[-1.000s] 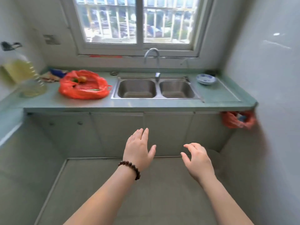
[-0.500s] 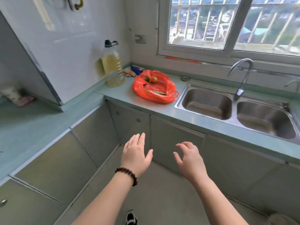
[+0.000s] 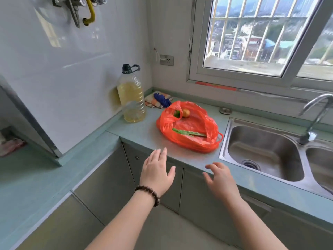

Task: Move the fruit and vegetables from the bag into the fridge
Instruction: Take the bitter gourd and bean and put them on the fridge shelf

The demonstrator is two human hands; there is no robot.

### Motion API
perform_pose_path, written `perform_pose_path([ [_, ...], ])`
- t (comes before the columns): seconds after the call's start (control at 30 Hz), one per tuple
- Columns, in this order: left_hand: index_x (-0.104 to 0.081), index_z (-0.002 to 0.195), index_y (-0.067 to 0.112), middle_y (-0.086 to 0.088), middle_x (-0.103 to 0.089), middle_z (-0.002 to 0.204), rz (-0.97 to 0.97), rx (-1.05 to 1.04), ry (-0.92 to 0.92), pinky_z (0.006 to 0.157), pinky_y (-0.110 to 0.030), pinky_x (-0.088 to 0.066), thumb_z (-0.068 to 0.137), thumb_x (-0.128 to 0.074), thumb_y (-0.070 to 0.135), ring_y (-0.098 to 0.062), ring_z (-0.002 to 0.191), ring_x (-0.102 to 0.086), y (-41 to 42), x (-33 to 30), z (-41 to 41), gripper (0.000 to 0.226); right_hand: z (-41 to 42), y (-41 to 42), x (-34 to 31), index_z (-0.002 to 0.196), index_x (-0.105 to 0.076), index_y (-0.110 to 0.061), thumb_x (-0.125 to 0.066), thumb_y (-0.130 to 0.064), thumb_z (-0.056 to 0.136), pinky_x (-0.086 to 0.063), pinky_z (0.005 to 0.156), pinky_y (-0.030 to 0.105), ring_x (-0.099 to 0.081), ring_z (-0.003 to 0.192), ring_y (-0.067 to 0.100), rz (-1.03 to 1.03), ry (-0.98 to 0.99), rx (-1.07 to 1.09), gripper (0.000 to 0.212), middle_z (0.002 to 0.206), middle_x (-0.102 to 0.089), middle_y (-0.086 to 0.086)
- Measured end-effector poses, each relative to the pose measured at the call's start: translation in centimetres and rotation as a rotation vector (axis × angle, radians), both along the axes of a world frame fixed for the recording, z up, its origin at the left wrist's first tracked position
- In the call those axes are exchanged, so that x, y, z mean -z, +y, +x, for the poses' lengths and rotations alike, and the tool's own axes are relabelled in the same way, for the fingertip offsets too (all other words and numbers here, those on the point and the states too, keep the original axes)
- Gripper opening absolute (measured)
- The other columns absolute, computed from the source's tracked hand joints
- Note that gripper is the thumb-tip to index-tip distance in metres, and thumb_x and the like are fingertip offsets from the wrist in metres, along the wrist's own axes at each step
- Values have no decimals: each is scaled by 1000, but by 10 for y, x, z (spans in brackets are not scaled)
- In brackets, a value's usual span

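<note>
An orange plastic bag (image 3: 192, 123) lies open on the green countertop (image 3: 142, 134), just left of the sink. A round yellow-orange fruit (image 3: 186, 112) and a dark green vegetable (image 3: 177, 114) show at its far mouth. Long green pods (image 3: 187, 132) lie across its near part. My left hand (image 3: 156, 172), a bead bracelet on its wrist, hovers open at the counter's front edge, short of the bag. To its right, also at the counter edge, my right hand (image 3: 219, 179) is open and holds nothing. No fridge is in view.
A large bottle of yellow oil (image 3: 132, 100) stands left of the bag by the tiled wall. Cloths and a blue glove (image 3: 160, 100) lie behind the bag. A double steel sink (image 3: 261, 150) with a tap (image 3: 313, 114) is on the right. Cabinet doors (image 3: 108, 177) are below.
The view has turned left and come closer to the counter, so the bag is now larger and nearer. Both hands have reached forward to the counter edge and stay empty.
</note>
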State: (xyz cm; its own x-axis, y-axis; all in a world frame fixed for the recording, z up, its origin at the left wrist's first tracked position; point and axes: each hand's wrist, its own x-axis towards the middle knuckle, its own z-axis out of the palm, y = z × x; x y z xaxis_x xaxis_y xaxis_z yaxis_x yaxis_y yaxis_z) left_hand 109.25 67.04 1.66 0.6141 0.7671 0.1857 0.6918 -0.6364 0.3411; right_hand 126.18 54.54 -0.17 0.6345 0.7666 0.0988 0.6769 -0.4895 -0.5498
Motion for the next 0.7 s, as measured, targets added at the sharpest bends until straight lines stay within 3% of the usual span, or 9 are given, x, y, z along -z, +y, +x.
perform_pose_path([
  [0.7, -32, 144, 14, -5, -31, 151, -134, 304, 45, 117, -33, -19, 93, -48, 34, -18, 141, -22, 224, 47, 182, 56, 152, 214, 48, 115, -61, -13, -58, -26, 87, -38, 92, 28, -48, 113, 20, -49, 81, 86, 31, 117, -55, 2],
])
